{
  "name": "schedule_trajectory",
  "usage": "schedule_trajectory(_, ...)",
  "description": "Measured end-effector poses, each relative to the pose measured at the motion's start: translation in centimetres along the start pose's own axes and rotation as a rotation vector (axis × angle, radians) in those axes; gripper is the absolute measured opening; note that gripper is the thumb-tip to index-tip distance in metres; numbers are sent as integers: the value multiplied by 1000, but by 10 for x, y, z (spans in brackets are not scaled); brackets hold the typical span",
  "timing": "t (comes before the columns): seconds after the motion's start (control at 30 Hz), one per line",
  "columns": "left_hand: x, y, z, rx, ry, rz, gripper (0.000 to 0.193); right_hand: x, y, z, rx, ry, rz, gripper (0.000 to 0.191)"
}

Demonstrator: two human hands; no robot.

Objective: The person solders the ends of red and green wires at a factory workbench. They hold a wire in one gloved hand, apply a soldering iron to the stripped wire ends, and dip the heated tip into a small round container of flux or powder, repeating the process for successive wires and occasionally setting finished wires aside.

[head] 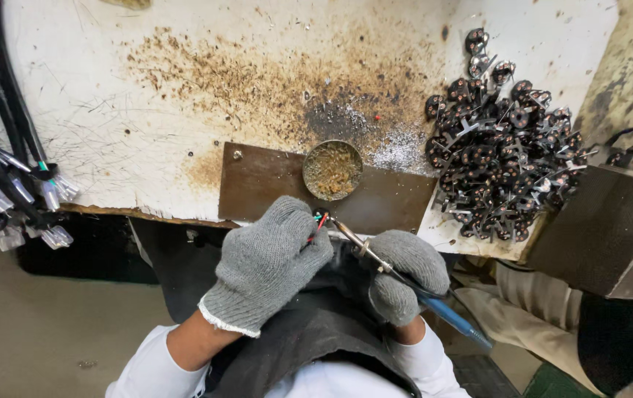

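Gloved left hand (266, 264) pinches coloured wires (319, 221) steady; right hand (405, 274) grips soldering iron (375, 259), tip at wire ends, flux tin (332, 170) near.

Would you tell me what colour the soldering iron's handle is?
Blue; the soldering iron handle shows best in the head view, under the right hand.

Wire ends (319, 220) behind left glove (266, 264)

A heap of small dark connectors (504, 151) lies beside a round tin (332, 170).
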State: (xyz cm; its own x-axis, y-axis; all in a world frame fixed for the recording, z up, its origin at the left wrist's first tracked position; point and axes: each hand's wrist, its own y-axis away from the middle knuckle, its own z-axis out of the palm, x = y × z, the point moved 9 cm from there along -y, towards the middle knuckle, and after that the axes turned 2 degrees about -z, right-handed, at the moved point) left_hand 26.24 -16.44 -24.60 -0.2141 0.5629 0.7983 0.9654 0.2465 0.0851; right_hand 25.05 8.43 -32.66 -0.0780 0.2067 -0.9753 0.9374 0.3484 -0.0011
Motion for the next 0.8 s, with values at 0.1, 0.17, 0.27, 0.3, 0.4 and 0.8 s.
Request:
schedule_trajectory(0.1,1,0,-3,58,-8,18,18,9,8,1,-60,108,11,53)
schedule_trajectory(0.17,0,1,-1,43,-42,3,17,7,8,3,-129,251,34,50)
schedule_trajectory(0.27,-2,2,1,15,-26,2,18,-9,-1,6,-184,382,23,46)
schedule_trajectory(0.3,-1,2,0,22,-13,10,19,-20,-7,7,-171,368,-28,44)
schedule_trajectory(0.4,-4,4,-1,44,-57,-8,20,-52,-22,15,-115,303,-258,38)
schedule_trajectory(0.8,4,5,4,40,-75,-13,20,-52,-43,20,-94,133,-168,31)
